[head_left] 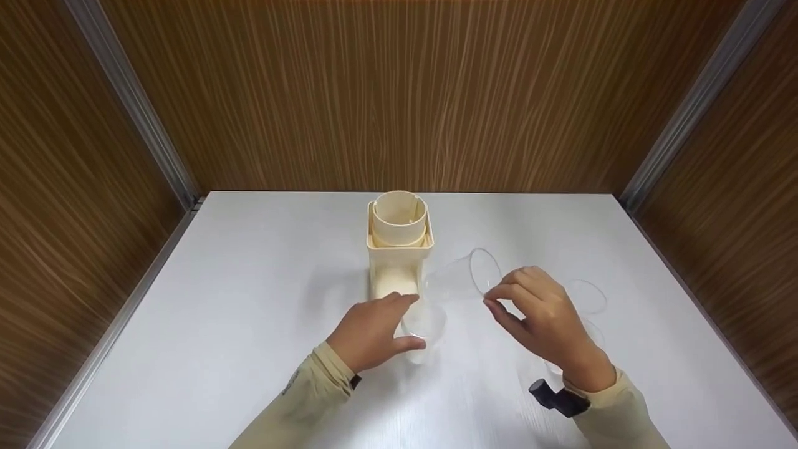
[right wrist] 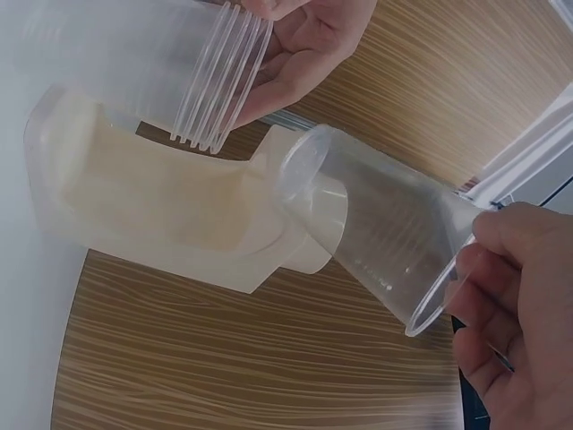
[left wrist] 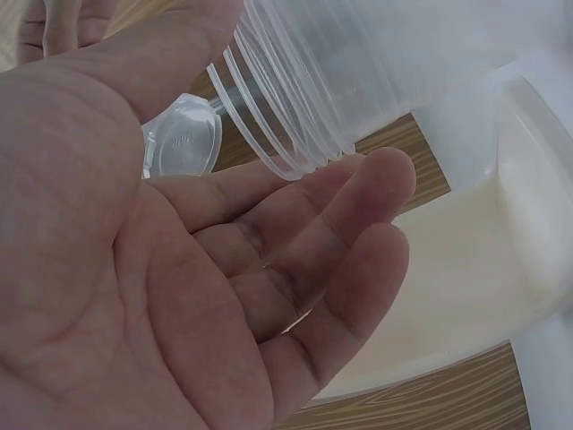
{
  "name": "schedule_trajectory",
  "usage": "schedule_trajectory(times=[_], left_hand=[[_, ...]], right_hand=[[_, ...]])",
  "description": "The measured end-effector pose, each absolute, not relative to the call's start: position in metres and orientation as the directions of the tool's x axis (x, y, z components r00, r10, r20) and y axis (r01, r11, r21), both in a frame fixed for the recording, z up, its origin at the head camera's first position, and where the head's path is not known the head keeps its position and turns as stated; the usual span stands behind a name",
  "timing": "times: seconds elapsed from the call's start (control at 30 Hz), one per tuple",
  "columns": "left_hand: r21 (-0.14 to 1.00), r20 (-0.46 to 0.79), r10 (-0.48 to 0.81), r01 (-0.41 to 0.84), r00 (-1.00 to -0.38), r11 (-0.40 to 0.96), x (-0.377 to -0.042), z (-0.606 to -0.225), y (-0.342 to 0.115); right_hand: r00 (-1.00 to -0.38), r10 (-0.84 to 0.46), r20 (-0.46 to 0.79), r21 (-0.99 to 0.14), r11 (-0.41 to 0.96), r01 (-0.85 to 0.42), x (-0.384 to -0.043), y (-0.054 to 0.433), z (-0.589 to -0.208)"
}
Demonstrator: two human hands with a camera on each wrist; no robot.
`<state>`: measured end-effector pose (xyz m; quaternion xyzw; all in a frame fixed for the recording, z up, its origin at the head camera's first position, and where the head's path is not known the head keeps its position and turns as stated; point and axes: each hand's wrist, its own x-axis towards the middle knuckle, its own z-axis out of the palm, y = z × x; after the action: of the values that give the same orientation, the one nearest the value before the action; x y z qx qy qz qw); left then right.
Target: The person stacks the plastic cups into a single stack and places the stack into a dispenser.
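My right hand point(head_left: 548, 324) pinches the rim of a single clear cup point(head_left: 464, 280) between thumb and fingertips point(right wrist: 501, 251); the cup lies tilted on its side, base pointing toward the cream dispenser point(head_left: 399, 249) and touching or nearly touching its lower front opening, mouth toward my palm. My left hand point(head_left: 374, 330) curls thumb and fingers point(left wrist: 358, 206) loosely around a nested stack of clear cups point(head_left: 424, 324), whose ribbed rims point(left wrist: 277, 116) show in the left wrist view just above my fingertips; the stack sits directly before the dispenser's front opening. The dispenser stands upright at the middle of the white table point(head_left: 249, 299), with a cylindrical tube point(head_left: 399, 218) rising from its square body. Further clear cups point(head_left: 586, 296) lie on the table just behind and beside my right hand. A dark wrist strap point(head_left: 558, 399) sits at my right cuff. Wood-grain walls point(head_left: 399, 93) enclose the table on three sides.
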<state>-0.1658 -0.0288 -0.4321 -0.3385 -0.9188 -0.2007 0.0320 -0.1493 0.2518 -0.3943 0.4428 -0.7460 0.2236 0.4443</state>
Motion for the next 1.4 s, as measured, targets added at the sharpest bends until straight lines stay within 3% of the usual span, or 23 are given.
schedule_trajectory(times=[0.6,1.1,1.4], left_hand=[[0.321,0.228,0.616,0.655,-0.754,0.684,-0.1663,-0.4331,-0.0297],[0.312,0.251,0.605,0.654,-0.756,0.688,-0.167,-0.4354,-0.0308],[0.346,0.214,0.608,0.641,-0.765,0.685,-0.1689,-0.4359,-0.0299]], right_hand=[[-0.248,-0.521,0.817,0.052,0.495,-0.867,-0.1485,0.2521,-0.3951],[-0.241,-0.545,0.803,0.072,0.489,-0.869,-0.1497,0.2503,-0.394],[-0.251,-0.562,0.788,0.076,0.493,-0.867,-0.1507,0.2503,-0.3972]])
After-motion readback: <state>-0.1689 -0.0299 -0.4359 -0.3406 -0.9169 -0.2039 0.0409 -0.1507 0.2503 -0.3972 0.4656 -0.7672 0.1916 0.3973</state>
